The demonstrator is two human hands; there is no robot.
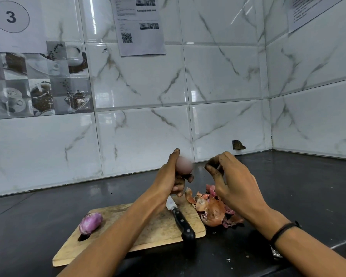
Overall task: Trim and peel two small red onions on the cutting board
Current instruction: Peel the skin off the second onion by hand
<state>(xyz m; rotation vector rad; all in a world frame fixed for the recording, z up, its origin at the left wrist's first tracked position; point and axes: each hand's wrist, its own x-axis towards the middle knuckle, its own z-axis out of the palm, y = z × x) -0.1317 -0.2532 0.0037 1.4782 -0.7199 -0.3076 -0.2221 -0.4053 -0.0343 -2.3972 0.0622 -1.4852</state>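
Note:
My left hand grips a pale, blurred onion, raised above the far end of the wooden cutting board. To its right, my right hand is lifted too, its thumb and fingertips pinching a thin strip of onion skin. A peeled purple onion lies on the board's left part. A black-handled knife rests on the board's right side, blade pointing away from me and partly hidden under my left hand.
A heap of orange and pink onion peels lies on the dark countertop just right of the board, below my right hand. Marble-patterned tiled walls close off the back and right side. Small scraps dot the counter near the front.

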